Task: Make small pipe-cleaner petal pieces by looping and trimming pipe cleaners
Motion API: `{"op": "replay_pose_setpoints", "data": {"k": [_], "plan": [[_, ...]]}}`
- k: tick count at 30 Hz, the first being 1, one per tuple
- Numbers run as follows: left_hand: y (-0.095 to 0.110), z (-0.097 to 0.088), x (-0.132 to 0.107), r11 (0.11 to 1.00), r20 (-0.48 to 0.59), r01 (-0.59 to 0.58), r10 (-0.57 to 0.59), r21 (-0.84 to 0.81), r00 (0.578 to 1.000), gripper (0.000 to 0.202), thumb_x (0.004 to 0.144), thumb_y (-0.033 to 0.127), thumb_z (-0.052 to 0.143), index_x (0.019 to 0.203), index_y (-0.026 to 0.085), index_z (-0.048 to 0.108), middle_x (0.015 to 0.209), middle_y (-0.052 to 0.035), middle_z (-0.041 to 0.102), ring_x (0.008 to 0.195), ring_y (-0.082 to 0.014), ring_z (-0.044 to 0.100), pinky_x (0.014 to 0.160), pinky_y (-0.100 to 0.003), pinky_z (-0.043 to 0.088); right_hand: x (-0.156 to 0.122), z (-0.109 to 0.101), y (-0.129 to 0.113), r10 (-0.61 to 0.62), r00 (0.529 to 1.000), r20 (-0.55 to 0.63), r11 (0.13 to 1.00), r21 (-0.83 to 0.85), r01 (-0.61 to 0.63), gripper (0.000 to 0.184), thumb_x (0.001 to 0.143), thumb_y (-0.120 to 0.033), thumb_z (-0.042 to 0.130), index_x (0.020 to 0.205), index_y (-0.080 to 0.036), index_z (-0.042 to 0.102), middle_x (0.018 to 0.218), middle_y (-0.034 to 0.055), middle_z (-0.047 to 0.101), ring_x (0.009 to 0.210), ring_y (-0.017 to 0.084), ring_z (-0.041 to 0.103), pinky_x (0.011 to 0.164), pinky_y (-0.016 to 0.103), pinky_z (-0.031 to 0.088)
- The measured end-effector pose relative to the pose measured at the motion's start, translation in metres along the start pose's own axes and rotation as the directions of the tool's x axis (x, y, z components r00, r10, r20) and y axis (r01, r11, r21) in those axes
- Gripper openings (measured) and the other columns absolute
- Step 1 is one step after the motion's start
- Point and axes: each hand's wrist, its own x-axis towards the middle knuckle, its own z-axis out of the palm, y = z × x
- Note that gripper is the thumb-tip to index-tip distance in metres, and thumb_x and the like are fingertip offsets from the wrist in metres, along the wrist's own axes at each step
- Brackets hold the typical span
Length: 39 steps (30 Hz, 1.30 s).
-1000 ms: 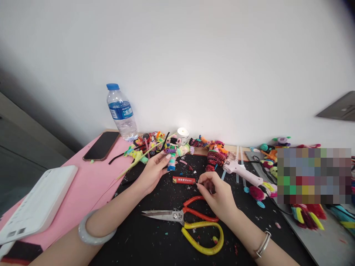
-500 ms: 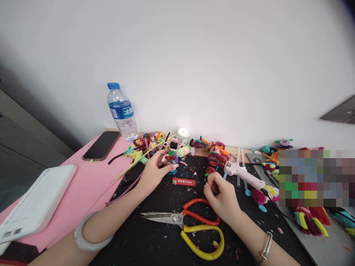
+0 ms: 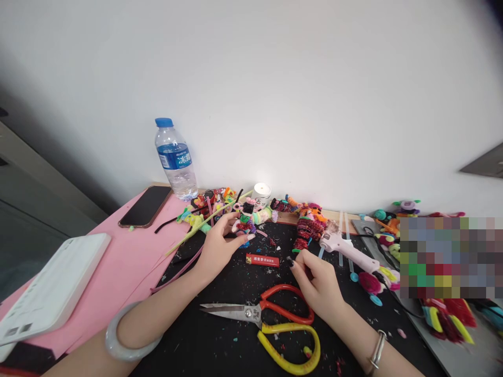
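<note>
While the left hand (image 3: 218,246) pinches a small multicoloured pipe-cleaner figure (image 3: 245,224) between thumb and fingertips, holding it just above the black mat (image 3: 220,340), the right hand (image 3: 318,285) rests curled on the mat to its right; fingers closed on something small and dark, cannot tell what.

Hazards noted:
- Lit candle (image 3: 261,192) burns at the far edge, just behind the figure and touching a heap of fuzzy pipe-cleaner pieces (image 3: 210,207). Judgement: a lift or tilt of the figure away from the person could bring fibres to the flame.
- Pink glue gun (image 3: 346,248) lies just right of the right hand, nozzle toward it. If hot, a sideways move risks a burn.
- Scissors (image 3: 271,319) lie near the right wrist, blades pointing left; drawing the arm back could catch them.
- Red lighter (image 3: 262,259) sits between the hands.
- Water bottle (image 3: 176,159) stands far left, near a phone (image 3: 145,206); a knock could wet it.
</note>
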Motion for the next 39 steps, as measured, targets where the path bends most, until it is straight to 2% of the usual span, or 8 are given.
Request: {"op": "replay_pose_setpoints", "data": {"k": [3, 9, 15, 21, 28, 34, 39], "plan": [[-0.001, 0.001, 0.001, 1.0, -0.03, -0.022, 0.022, -0.022, 0.999, 0.045, 0.07, 0.026, 0.067, 0.111, 0.019, 0.049, 0.116, -0.0076, 0.059, 0.109, -0.023, 0.056, 0.085, -0.033, 0.05, 0.001, -0.002, -0.001, -0.014, 1.0, 0.007, 1.0, 0.021, 0.014, 0.02, 0.088, -0.015, 0.041, 0.07, -0.021, 0.035, 0.063, -0.0034, 0.039, 0.054, 0.011, 0.038, 0.052, 0.022, 0.03], [-0.007, 0.0, 0.004, 0.999, -0.081, -0.022, 0.018, -0.049, 0.997, 0.047, 0.069, 0.025, 0.069, 0.11, 0.02, 0.048, 0.118, -0.0083, 0.056, 0.11, -0.0225, 0.055, 0.087, -0.034, 0.049, 0.001, -0.002, 0.0, -0.076, 0.996, -0.038, 0.997, 0.004, 0.076, 0.037, 0.088, -0.015, 0.045, 0.062, -0.022, 0.02, 0.058, -0.005, 0.028, 0.051, 0.011, 0.031, 0.049, 0.024, 0.024], [-0.011, 0.0, 0.006, 0.999, -0.093, -0.02, 0.016, -0.047, 0.996, 0.048, 0.068, 0.027, 0.07, 0.109, 0.021, 0.047, 0.111, -0.0069, 0.058, 0.103, -0.0212, 0.058, 0.087, -0.035, 0.048, 0.002, 0.0, -0.001, 0.002, 1.0, -0.003, 0.999, 0.035, -0.002, 0.022, 0.082, -0.009, 0.044, 0.07, -0.022, 0.031, 0.066, -0.0031, 0.04, 0.057, 0.012, 0.038, 0.053, 0.023, 0.03], [-0.009, 0.0, 0.005, 0.998, -0.081, -0.026, 0.021, -0.06, 0.997, 0.044, 0.069, 0.027, 0.07, 0.107, 0.021, 0.048, 0.11, -0.0057, 0.058, 0.102, -0.0198, 0.059, 0.087, -0.034, 0.048, 0.002, -0.001, 0.002, 0.012, 1.0, -0.008, 1.0, 0.013, -0.012, 0.026, 0.087, -0.013, 0.042, 0.066, -0.022, 0.029, 0.06, -0.0045, 0.035, 0.054, 0.011, 0.036, 0.051, 0.022, 0.029], [-0.007, 0.001, 0.003, 0.997, -0.054, -0.008, 0.004, -0.075, 0.999, 0.045, 0.069, 0.029, 0.07, 0.107, 0.022, 0.048, 0.116, -0.0063, 0.057, 0.11, -0.0218, 0.055, 0.086, -0.035, 0.05, 0.002, -0.001, 0.005, -0.003, 1.0, -0.025, 1.0, -0.023, 0.002, 0.038, 0.087, -0.021, 0.047, 0.059, -0.021, 0.023, 0.053, -0.0065, 0.027, 0.048, 0.01, 0.03, 0.047, 0.023, 0.024], [-0.006, 0.002, 0.002, 0.997, -0.032, -0.006, 0.004, -0.076, 0.999, 0.049, 0.068, 0.027, 0.07, 0.111, 0.023, 0.048, 0.118, -0.0061, 0.057, 0.114, -0.0232, 0.053, 0.086, -0.036, 0.051, 0.003, -0.003, 0.002, 0.037, 0.999, 0.027, 0.999, -0.002, -0.037, 0.016, 0.084, -0.012, 0.044, 0.073, -0.021, 0.035, 0.065, -0.0034, 0.041, 0.057, 0.012, 0.04, 0.053, 0.023, 0.032], [-0.008, 0.002, 0.002, 0.999, -0.035, -0.007, 0.005, -0.054, 0.999, 0.046, 0.069, 0.027, 0.069, 0.109, 0.022, 0.048, 0.12, -0.0069, 0.056, 0.115, -0.0238, 0.052, 0.087, -0.038, 0.05, 0.004, -0.002, 0.002, 0.054, 0.998, 0.042, 0.998, -0.026, -0.053, 0.016, 0.086, -0.014, 0.041, 0.073, -0.021, 0.036, 0.064, -0.0029, 0.042, 0.057, 0.013, 0.041, 0.053, 0.023, 0.032]]}}
